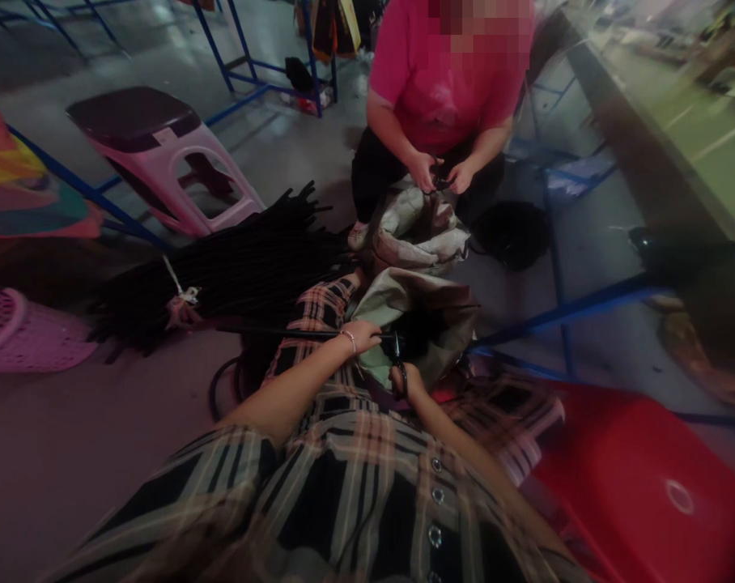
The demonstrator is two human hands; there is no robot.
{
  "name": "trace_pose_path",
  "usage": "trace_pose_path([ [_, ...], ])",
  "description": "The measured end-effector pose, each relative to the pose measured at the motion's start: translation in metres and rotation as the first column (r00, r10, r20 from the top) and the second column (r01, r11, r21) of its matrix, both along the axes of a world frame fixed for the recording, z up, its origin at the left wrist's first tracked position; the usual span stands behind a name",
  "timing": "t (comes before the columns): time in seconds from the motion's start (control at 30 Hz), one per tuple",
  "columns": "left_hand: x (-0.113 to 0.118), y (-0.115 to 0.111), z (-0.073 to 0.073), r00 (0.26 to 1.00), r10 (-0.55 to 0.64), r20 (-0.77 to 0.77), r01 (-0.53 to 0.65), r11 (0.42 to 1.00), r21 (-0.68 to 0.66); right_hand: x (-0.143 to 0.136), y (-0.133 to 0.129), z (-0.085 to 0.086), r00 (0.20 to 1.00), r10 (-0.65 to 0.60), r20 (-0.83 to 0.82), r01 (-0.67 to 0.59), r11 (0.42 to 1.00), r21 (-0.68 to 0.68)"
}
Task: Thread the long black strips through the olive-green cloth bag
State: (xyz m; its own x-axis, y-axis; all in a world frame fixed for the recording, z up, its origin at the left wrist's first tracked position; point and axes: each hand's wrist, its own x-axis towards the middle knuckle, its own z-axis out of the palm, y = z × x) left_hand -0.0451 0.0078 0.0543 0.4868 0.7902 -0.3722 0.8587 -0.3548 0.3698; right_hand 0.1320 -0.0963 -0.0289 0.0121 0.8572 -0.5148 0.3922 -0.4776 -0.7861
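Observation:
My left hand (pixel 363 336), a bracelet at its wrist, is closed around a long thin black rod or tube (pixel 295 332) that lies across my plaid-covered leg. In my right hand (pixel 409 380) are dark-handled scissors (pixel 397 352), their blades raised close to the rod's right end. Both hands are at the near rim of an open pale sack (pixel 458 328), which has dark contents I cannot make out. To the left lies a thick bundle of similar black rods (pixel 246 267), tied with a light strip.
Opposite me a person in a pink top (pixel 446 89) works over a second sack (pixel 404 251). Around us stand a pink stool (pixel 213 182), a pink basket (pixel 40 332), a red stool (pixel 640 478), blue metal frames (pixel 562 312) and a dark bag (pixel 513 235).

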Motion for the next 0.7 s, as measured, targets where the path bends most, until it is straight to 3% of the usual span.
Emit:
trace_pose_path([
  [0.37, -0.009, 0.001, 0.000, 1.000, 0.028, -0.005, -0.028, 0.999, 0.045, -0.001, 0.002, 0.008, 0.998, -0.035, 0.054, 0.038, 0.998, -0.058],
  [0.7, -0.009, 0.004, -0.008, 0.999, 0.035, 0.019, -0.036, 0.999, 0.019, 0.005, 0.001, -0.006, 0.996, -0.015, 0.093, 0.015, 1.000, -0.006],
])
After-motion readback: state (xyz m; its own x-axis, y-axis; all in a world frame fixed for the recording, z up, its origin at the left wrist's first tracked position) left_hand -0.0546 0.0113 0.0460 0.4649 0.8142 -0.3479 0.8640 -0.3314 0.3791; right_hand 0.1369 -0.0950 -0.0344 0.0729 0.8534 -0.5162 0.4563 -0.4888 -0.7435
